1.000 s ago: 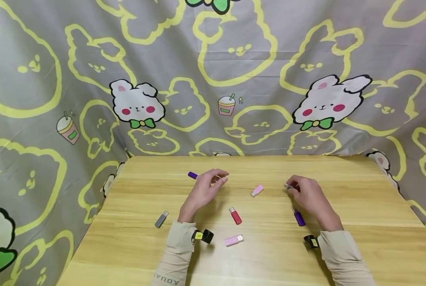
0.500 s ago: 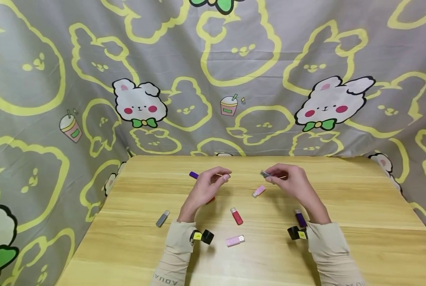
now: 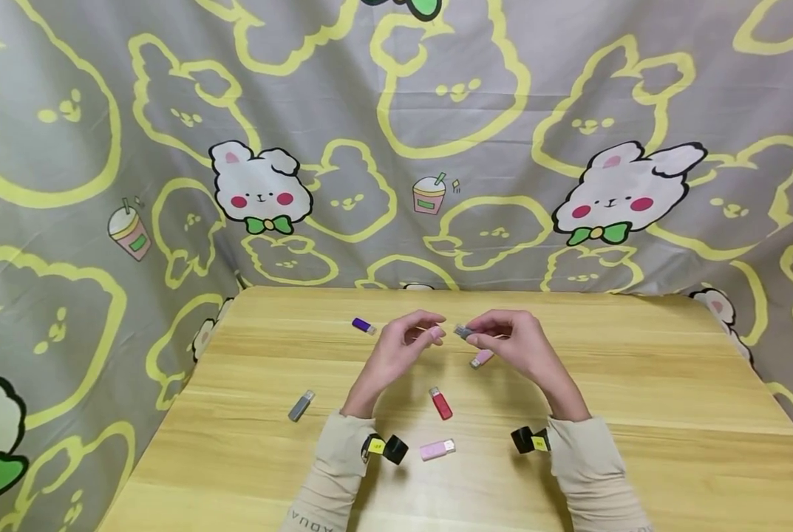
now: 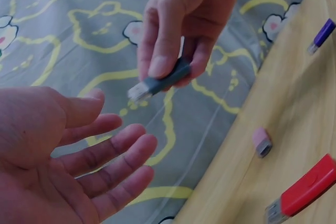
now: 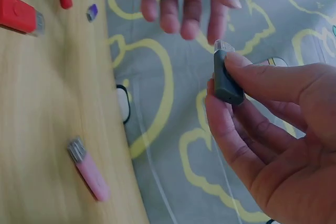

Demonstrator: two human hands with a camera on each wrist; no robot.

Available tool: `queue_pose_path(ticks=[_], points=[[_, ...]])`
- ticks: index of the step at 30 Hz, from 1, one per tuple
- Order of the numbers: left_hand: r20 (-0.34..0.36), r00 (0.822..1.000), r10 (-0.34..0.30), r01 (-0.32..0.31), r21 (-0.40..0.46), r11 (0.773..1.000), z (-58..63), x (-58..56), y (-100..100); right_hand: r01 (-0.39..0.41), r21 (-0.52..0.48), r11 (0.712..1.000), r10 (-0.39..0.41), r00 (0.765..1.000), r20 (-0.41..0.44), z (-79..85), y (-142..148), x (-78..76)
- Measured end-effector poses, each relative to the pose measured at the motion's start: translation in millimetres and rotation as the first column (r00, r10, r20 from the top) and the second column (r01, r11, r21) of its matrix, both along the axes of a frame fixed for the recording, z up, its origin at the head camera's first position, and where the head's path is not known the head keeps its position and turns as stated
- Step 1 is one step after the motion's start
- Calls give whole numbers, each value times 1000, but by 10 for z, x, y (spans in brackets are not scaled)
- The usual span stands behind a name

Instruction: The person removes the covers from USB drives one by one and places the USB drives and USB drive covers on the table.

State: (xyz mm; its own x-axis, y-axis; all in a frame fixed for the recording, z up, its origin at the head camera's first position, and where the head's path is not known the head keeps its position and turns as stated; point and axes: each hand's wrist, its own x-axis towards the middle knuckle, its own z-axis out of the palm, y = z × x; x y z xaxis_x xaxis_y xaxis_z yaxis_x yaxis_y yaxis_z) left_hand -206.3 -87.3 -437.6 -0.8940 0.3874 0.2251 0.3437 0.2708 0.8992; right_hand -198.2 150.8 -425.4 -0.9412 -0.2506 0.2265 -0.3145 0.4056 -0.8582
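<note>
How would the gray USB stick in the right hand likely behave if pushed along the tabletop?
The gray USB stick would likely stay stiff: its casing looks hard. Its flat, blocky sides suggest sliding rather than rolling. The right hand just pinches it, so it's probably light.

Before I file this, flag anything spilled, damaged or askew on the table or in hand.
Nothing stands out as spilled or damaged. The USB sticks on the table lie at differing angles. The right hand pinches a dark gray stick; the left hand is open.

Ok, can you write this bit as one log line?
right hand: pinches gray USB stick; left hand: holds nothing; table: more sticks
</note>
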Motion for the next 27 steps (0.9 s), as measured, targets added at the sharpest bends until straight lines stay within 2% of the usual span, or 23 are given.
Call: queue_pose_path(ticks=[8, 13, 18, 20, 23, 27], points=[[36, 999, 3, -7, 121, 993, -34, 19, 80, -22, -68, 997, 22, 1000, -6, -40, -129, 44], [39, 999, 30, -34, 125, 992, -53, 21, 108, -29, -71, 997, 29, 1000, -7, -56, -185, 38], [48, 997, 52, -56, 102, 993, -52, 23, 128, -27, -8, 1000, 27, 1000, -11, -61, -208, 19], [58, 997, 54, -59, 94, 994, -11, 47, 137, -29, 11, 1000, 29, 1000, -7, -70, -207, 18], [59, 997, 55, -60, 85, 995, 124, 123, 145, -42, 22, 999, 42, 999, -3, -78, -201, 16], [31, 998, 60, -62, 82, 995, 235, 197, 145, -67, 24, 997, 67, 998, -2, -75, -189, 20]])
